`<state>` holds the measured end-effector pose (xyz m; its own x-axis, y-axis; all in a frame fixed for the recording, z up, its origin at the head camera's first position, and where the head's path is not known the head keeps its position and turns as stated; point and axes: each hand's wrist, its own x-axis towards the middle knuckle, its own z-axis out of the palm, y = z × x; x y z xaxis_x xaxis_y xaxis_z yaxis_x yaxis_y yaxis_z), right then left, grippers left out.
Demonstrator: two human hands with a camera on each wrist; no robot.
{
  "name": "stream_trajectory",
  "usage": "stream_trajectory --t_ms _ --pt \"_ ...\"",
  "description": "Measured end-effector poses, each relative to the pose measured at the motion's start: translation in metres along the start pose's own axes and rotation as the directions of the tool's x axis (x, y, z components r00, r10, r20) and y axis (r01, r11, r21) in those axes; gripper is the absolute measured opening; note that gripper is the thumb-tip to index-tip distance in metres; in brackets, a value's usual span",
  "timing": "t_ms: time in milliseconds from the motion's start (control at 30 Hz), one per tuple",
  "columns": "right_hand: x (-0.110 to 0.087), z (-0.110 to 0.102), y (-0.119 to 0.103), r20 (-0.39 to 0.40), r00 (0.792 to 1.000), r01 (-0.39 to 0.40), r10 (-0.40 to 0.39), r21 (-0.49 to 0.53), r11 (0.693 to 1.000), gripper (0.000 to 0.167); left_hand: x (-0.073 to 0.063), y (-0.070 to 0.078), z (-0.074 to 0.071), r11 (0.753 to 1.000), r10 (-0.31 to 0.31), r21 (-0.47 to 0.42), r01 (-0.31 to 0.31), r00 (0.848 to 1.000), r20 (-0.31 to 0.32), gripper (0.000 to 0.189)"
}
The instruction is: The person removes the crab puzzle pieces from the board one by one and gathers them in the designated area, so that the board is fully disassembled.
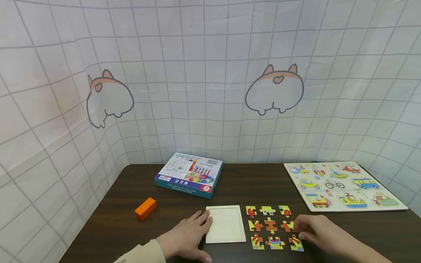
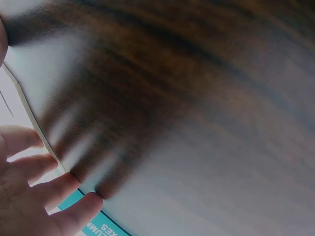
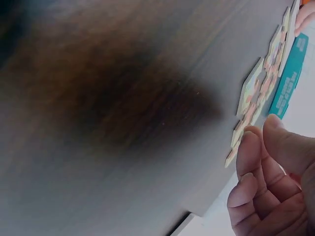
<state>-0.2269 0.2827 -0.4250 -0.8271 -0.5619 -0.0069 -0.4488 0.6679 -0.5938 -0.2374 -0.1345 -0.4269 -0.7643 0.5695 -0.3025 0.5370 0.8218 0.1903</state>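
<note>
My left hand (image 1: 189, 235) lies with spread fingers on the table, its fingertips at the left edge of a small blank puzzle tray (image 1: 227, 224). Right of the tray, colourful jigsaw pieces lie apart in three rows of three, with an orange-and-yellow middle piece (image 1: 271, 225) among them. My right hand (image 1: 317, 230) is at the right column, fingers bent, with its index fingertip right at the middle-row jigsaw piece (image 1: 287, 226). Its thumb hovers by the lower right jigsaw piece (image 1: 296, 244). In the right wrist view, nothing shows between thumb and index finger (image 3: 249, 152).
A teal-sided bead toy box (image 1: 189, 175) lies behind the tray. To the left is an orange block (image 1: 145, 208). A vehicle picture board (image 1: 343, 187) occupies the back right of the dark table (image 1: 256, 182). A grid-patterned curtain (image 1: 210, 91) surrounds the table.
</note>
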Motion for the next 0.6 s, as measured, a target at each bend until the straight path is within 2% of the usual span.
stream_trajectory --t_ms 100,300,467,600 --pt "-0.004 0.000 0.005 0.036 0.999 0.013 -0.013 0.004 1.000 0.012 0.002 -0.003 0.002 1.000 0.006 -0.005 -0.006 1.000 0.002 0.104" --pt "-0.006 0.010 0.031 0.149 0.988 -0.057 0.047 0.067 0.996 0.026 -0.002 0.001 -0.003 1.000 -0.003 0.003 0.003 1.000 0.000 0.104" --pt "-0.002 0.022 0.060 0.135 0.988 -0.090 0.081 0.061 0.994 0.028 0.003 -0.004 0.004 1.000 0.000 -0.020 0.000 1.000 -0.011 0.106" --pt "-0.002 0.022 0.059 0.134 0.989 -0.065 0.059 0.046 0.997 0.024 0.009 -0.013 0.013 0.999 0.023 -0.028 -0.023 1.000 -0.015 0.109"
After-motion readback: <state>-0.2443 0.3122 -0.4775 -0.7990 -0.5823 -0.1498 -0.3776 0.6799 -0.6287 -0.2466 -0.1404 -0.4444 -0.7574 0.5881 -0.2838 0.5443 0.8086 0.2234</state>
